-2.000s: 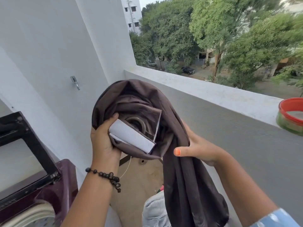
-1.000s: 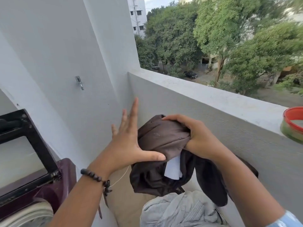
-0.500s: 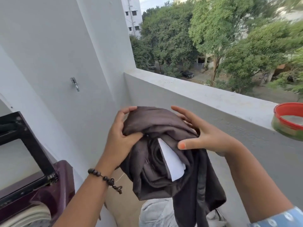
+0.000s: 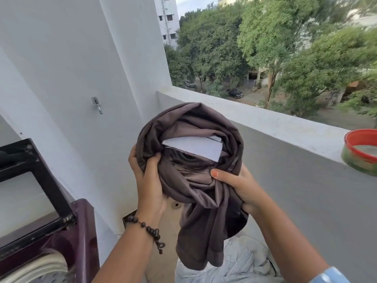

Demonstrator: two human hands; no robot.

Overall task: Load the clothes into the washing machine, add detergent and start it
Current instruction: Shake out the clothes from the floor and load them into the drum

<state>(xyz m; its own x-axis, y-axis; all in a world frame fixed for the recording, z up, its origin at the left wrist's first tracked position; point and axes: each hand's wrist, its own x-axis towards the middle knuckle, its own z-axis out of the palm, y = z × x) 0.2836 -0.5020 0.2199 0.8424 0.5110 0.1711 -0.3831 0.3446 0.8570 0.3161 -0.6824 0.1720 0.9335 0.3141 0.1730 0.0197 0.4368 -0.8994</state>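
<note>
A bunched dark brown garment (image 4: 195, 172) is held up in the air, to the right of the washing machine (image 4: 67, 237) and above a pale grey garment (image 4: 240, 264). It is gripped by the left hand (image 4: 150, 184), thumb curled into the folds, and pinched by the right hand (image 4: 238, 186). A white label (image 4: 193, 148) is shown inside.

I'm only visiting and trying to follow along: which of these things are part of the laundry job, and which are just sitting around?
Part of the job:
dark brown garment, gripped by left hand and right hand
washing machine, lid raised
pale grey clothes below

Just lying about:
red-rimmed tub on the ledge
wall hook
</note>
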